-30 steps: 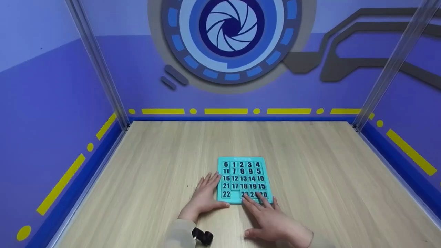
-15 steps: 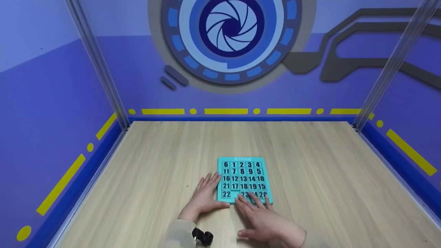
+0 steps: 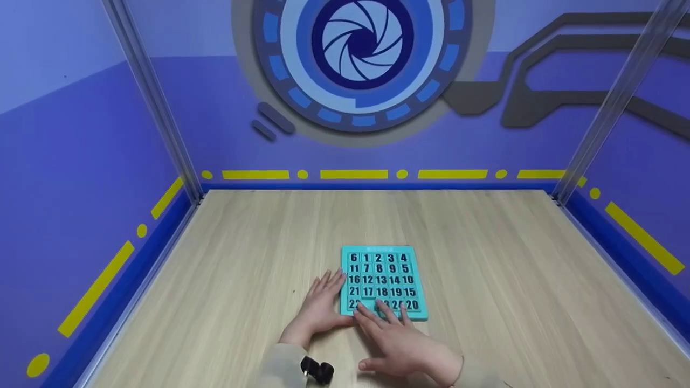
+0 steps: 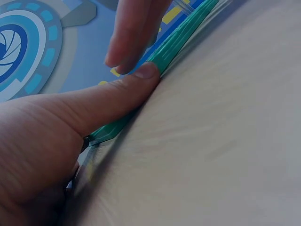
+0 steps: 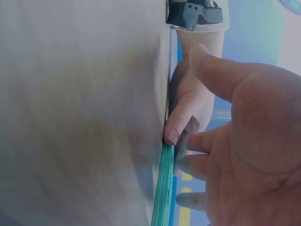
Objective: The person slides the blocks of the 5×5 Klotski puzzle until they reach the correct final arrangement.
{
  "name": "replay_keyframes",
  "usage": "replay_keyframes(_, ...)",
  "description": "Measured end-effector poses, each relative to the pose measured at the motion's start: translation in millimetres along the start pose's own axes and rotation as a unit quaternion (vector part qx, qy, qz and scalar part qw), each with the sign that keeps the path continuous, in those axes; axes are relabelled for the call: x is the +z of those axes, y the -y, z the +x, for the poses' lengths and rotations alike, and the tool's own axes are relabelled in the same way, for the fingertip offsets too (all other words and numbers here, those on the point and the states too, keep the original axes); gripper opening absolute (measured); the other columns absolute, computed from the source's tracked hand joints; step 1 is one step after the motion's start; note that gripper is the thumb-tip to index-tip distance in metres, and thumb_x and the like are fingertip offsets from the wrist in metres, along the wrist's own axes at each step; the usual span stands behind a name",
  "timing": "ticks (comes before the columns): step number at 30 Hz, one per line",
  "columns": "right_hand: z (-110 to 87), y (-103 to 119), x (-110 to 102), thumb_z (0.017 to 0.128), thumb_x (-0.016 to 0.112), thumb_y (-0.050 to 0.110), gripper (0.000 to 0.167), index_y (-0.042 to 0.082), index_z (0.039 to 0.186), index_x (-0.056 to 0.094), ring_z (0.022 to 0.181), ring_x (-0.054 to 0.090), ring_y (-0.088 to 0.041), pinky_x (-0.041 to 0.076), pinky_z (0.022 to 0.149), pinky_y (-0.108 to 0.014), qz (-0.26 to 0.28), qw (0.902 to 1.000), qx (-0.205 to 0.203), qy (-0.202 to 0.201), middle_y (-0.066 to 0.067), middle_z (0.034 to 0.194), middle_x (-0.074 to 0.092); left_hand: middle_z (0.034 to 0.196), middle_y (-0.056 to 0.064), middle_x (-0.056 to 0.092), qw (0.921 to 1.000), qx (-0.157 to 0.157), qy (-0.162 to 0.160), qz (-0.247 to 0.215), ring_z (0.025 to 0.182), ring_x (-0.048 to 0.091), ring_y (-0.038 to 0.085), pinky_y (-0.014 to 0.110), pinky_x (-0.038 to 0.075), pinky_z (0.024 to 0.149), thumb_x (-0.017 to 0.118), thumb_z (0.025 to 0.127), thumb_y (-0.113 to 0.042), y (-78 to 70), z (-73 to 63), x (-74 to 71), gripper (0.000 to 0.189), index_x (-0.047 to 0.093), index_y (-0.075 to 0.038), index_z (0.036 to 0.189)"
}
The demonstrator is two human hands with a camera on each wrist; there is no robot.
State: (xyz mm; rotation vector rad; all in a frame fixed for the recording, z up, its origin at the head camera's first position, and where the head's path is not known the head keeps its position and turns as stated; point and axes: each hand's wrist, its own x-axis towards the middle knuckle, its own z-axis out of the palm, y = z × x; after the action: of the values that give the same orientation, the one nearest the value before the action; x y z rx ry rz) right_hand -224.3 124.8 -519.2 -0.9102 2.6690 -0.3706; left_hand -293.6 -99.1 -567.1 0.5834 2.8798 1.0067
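A turquoise number slide puzzle [image 3: 388,249] lies flat on the table, its black-numbered tiles facing up. In its nearest row, a gap shows between tile 22 and tile 23, partly covered by fingers. My left hand [image 3: 319,310] rests at the near left corner, fingers along the left side and thumb [image 4: 127,89] extended against the near edge. My right hand [image 3: 399,345] reaches over the near edge, its extended fingertips spread across the bottom row and overlapping tiles 22, 23 and 24. In the right wrist view, the right fingers [image 5: 200,165] stand close over the green edge.
The light wooden table [image 3: 242,258] extends around the puzzle. Blue printed walls [image 3: 210,118] with metal corner posts enclose its back and sides. A small black device [image 3: 317,371] is fastened at the left sleeve's cuff.
My right hand has moved left along the bottom row, uncovering tile 20 and partly covering tiles 22 and 23. My left hand and the puzzle frame have stayed in place.
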Motion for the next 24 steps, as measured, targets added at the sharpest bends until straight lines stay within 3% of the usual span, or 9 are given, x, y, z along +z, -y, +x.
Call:
replay_keyframes(13,2.3,-1.6,0.3,0.089,0.06,0.072,0.098,0.021,0.165,0.025,0.16,0.013,-0.044,0.006,0.119,-0.083,0.006,0.9999,0.003,0.01,0.002,0.173,0.024,0.169,0.014,0.032,1.0,-0.002,0.0,0.002,0.159,0.02,0.041,0.058,0.011,0.132,0.086,0.074,-0.058,0.0,0.0,0.3,0.113,0.035,-0.004,0.159)
replay_keyframes(24,-6.1,-7.6,-0.2,0.089,0.063,0.069,0.098,0.018,0.164,0.026,0.159,0.014,-0.045,0.006,0.118,-0.083,0.008,0.9999,0.0,-0.011,-0.002,0.172,0.026,0.17,0.015,0.029,1.0,0.005,0.003,-0.001,0.159,0.018,0.042,0.058,0.01,0.132,0.088,0.073,-0.055,1.9,-0.4,1.1,0.115,0.034,-0.003,0.159)
